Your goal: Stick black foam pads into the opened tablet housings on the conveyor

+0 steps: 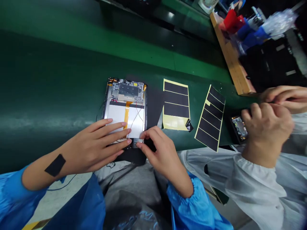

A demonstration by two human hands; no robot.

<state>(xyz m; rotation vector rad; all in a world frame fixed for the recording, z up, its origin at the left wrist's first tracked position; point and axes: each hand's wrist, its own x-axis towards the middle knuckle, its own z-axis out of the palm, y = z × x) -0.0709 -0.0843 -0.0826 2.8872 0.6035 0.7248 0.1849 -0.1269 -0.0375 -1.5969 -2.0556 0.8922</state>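
An opened tablet lies on the green table, its circuit board at the far end and a white battery with an orange ribbon cable below it. Thin red and black wires cross the battery. My left hand lies flat on the tablet's lower part, fingers stretched out. A black tape piece sticks to the left wrist. At the tablet's lower right corner, my right hand has thumb and forefinger close together; whatever is between them is too small to make out.
To the right lie two sheets of black adhesive strips, a nearer sheet with a curled corner and a farther sheet. A co-worker's hands work over another device. A wooden-edged tray stands at the back right.
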